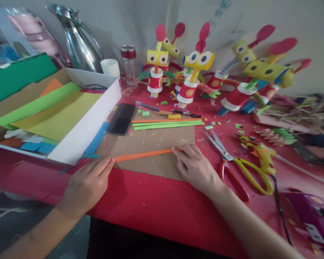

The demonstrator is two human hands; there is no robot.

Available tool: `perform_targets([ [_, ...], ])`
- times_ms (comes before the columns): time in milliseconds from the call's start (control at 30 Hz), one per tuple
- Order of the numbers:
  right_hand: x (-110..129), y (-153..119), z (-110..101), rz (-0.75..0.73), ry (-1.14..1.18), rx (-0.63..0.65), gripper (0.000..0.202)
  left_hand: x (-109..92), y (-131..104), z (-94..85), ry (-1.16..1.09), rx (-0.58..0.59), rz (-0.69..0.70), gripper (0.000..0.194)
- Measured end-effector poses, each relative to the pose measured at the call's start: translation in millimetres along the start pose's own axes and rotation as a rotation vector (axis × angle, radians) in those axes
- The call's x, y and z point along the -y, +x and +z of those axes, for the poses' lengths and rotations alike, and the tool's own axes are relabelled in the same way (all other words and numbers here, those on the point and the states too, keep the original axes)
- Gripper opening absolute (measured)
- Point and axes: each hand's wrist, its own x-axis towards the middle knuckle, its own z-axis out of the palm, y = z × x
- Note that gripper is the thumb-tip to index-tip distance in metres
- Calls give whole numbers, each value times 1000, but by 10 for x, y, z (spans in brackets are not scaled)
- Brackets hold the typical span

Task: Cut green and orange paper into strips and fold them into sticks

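Observation:
An orange paper strip stretches between my two hands over a brown cardboard sheet. My left hand pinches its left end, at the cardboard's near left edge. The right end is pinched by my right hand, which rests over the cardboard's right side. Just beyond lie several green paper strips and another orange strip, side by side. Small folded paper springs, one of them yellow, sit behind these. Scissors with red and yellow handles lie partly open to the right of my right hand.
A white box of coloured paper stands left, beside a black phone. Several paper-cup figures line the back, with a steel jug and glass bottle. At right lie a yellow glue gun and a purple object.

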Motion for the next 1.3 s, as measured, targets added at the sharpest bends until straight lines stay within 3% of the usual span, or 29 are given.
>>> perform_targets([
  [200,39,5,-14,-6,-84,58,39,-19,138,12,-163,-15,-268,30],
  [400,147,106,-148,87,-114,166,37,69,480,77,-509,206,-433,14],
  [567,293,375,-206,68,38,201,31,160,741,-18,-1004,340,-777,11],
  [700,391,552,-239,321,310,193,17,154,1066,-18,-1578,99,-1158,19],
  [767,416,587,-267,424,527,171,13,108,1245,18,-1892,54,-1270,21],
  [867,417,590,-294,494,892,201,12,0,1457,65,-2147,152,-1283,19],
  [1000,373,559,-267,587,1189,280,17,-133,1540,125,-2162,193,-1170,23],
  [1100,337,542,-221,600,1200,329,20,-179,1503,190,-2086,216,-1182,27],
  [1300,300,562,-186,565,1046,268,18,-196,1470,244,-2007,268,-1238,24],
])
